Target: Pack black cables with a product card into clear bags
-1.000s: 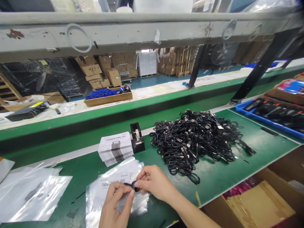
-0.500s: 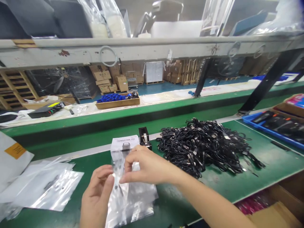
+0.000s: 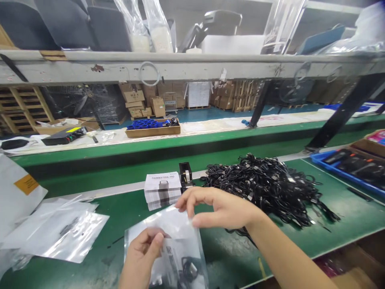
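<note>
The left hand (image 3: 141,257) is clamped on the lower left side of a clear bag (image 3: 176,230), thumb laid across its front, and holds it up just off the green surface (image 3: 120,208). Inside the bag, low down, sit a coiled black cable (image 3: 188,268) and a printed leaflet (image 3: 171,255). The right hand (image 3: 219,210) is at the bag's top edge, thumb and forefinger closed on the rim while the other fingers fan out; the two hands are apart, one at each end of the bag. Judging by this, the filling is done and the mouth of the bag is being dealt with, so the next move calls for a flat, even fold of that rim with the left hand keeping the contents from sliding. Left of the bag lie loose empty bags (image 3: 60,233), some with a dark piece inside. Just behind the bag is a stack of leaflets (image 3: 162,190), and beside that stack a black tape dispenser (image 3: 185,176). Behind and right of the bag spreads a heap of black cables (image 3: 264,188), and further right a blue tray (image 3: 345,168) of dark items. Far behind the bag, across a second green strip, stands a box of blue rings (image 3: 153,127)
</note>
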A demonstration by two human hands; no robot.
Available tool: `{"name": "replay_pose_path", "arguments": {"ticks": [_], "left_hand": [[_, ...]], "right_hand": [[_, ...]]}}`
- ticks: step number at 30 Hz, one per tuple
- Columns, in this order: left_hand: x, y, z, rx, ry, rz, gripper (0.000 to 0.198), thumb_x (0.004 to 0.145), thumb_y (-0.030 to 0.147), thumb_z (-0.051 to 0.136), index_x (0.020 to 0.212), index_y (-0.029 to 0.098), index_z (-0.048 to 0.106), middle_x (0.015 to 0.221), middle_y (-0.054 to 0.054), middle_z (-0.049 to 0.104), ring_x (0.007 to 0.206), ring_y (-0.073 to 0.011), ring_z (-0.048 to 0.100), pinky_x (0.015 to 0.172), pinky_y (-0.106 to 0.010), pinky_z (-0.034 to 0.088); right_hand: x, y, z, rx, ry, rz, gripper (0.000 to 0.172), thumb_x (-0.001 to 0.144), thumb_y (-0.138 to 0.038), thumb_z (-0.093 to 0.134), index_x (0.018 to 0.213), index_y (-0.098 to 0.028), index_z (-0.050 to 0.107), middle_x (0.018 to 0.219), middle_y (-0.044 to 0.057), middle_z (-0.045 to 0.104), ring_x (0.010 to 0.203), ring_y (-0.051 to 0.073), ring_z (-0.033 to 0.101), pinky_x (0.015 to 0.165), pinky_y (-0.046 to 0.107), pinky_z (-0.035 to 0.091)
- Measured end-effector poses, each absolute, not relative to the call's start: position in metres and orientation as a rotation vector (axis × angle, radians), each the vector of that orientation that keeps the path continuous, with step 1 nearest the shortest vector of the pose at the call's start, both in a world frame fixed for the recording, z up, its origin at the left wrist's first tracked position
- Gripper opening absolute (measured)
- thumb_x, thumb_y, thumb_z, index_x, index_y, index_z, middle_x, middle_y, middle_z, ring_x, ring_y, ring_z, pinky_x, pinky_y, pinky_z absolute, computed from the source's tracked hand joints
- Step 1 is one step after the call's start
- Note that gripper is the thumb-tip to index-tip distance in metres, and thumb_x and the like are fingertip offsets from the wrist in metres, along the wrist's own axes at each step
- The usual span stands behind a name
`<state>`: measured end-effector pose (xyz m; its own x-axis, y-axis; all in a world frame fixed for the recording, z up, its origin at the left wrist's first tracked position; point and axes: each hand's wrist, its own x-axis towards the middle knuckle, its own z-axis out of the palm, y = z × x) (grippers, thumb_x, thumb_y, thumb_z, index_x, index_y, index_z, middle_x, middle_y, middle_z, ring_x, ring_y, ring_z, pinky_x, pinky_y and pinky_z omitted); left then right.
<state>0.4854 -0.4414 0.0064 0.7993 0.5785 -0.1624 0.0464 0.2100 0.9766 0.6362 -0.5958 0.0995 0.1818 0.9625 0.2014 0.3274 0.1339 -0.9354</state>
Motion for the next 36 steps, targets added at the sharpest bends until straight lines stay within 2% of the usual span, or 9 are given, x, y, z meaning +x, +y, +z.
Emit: {"name": "replay_pose_path", "arguments": {"ticks": [3,4,10,16,21,25,28,33,36], "left_hand": [[0.489,-0.440,0.001,1.494,0.665,0.479,0.033,0.059,0.051,0.067,0.071,0.021,0.070,0.068,0.000,0.067,0.068,-0.0143,0.056,0.064,-0.020,0.043],[0.491,-0.439,-0.001,1.543,0.684,0.486,0.034,0.059,0.052,0.066,0.071,0.021,0.071,0.074,-0.001,0.069,0.076,-0.0167,0.058,0.070,-0.021,0.044],[0.498,-0.428,-0.009,1.596,0.802,0.461,0.039,0.056,0.054,0.066,0.077,0.022,0.072,0.086,-0.003,0.072,0.094,-0.0244,0.059,0.087,-0.030,0.044],[0.494,-0.412,-0.002,1.565,0.792,0.339,0.044,0.053,0.052,0.070,0.084,0.021,0.070,0.095,-0.005,0.071,0.100,-0.0280,0.057,0.091,-0.035,0.041],[0.502,-0.419,0.011,1.297,0.706,0.291,0.072,0.066,0.070,0.040,0.119,0.023,0.046,0.108,-0.008,0.065,0.106,-0.0273,0.053,0.087,-0.039,0.041],[0.510,-0.431,0.008,1.625,0.742,0.219,0.057,0.057,0.055,0.065,0.102,0.022,0.056,0.092,-0.004,0.068,0.088,-0.0242,0.060,0.075,-0.031,0.044],[0.510,-0.433,-0.001,1.639,0.680,0.163,0.038,0.061,0.049,0.065,0.085,0.019,0.063,0.075,-0.002,0.068,0.074,-0.0208,0.060,0.071,-0.028,0.044],[0.505,-0.433,-0.013,1.525,0.709,0.224,0.034,0.064,0.047,0.064,0.083,0.020,0.067,0.076,0.001,0.070,0.083,-0.0199,0.059,0.075,-0.024,0.043],[0.504,-0.435,-0.019,1.390,0.719,0.255,0.033,0.064,0.045,0.066,0.086,0.021,0.066,0.082,0.002,0.070,0.086,-0.0185,0.060,0.075,-0.022,0.044]], "right_hand": [[0.630,-0.602,0.056,-1.391,-0.981,0.782,0.069,0.059,-0.023,0.075,0.119,-0.022,0.043,0.115,0.007,0.054,0.101,0.018,0.052,0.089,0.034,0.040],[0.626,-0.600,0.042,-1.428,-0.900,0.776,0.073,0.055,-0.023,0.078,0.119,-0.022,0.044,0.113,0.007,0.055,0.098,0.018,0.053,0.087,0.033,0.041],[0.614,-0.579,0.008,-1.506,-0.638,0.638,0.014,0.073,-0.027,0.062,0.077,-0.015,0.066,0.072,0.003,0.065,0.067,0.014,0.058,0.064,0.026,0.045],[0.627,-0.585,0.008,-1.649,-0.970,0.355,0.024,0.078,-0.010,0.050,0.088,-0.021,0.070,0.084,0.003,0.068,0.078,0.014,0.061,0.073,0.024,0.046],[0.630,-0.585,-0.004,-1.672,-1.271,0.107,0.036,0.075,0.000,0.045,0.090,-0.023,0.069,0.086,0.003,0.066,0.079,0.012,0.060,0.072,0.022,0.046],[0.628,-0.583,-0.008,-1.690,-1.368,-0.028,0.030,0.079,-0.006,0.045,0.077,-0.022,0.070,0.087,0.004,0.064,0.079,0.013,0.058,0.070,0.023,0.045],[0.627,-0.586,-0.005,-1.698,-1.357,0.048,0.032,0.077,-0.003,0.043,0.078,-0.021,0.069,0.095,0.004,0.061,0.087,0.014,0.056,0.076,0.025,0.045],[0.652,-0.578,-0.004,-1.883,-0.707,0.086,0.031,0.085,-0.018,0.031,0.106,-0.020,0.055,0.103,0.006,0.055,0.082,0.014,0.058,0.078,0.029,0.044],[0.681,-0.561,-0.006,-1.998,-0.479,0.100,0.029,0.083,-0.036,0.040,0.088,-0.016,0.061,0.095,0.009,0.057,0.073,0.017,0.060,0.075,0.033,0.043]]}}
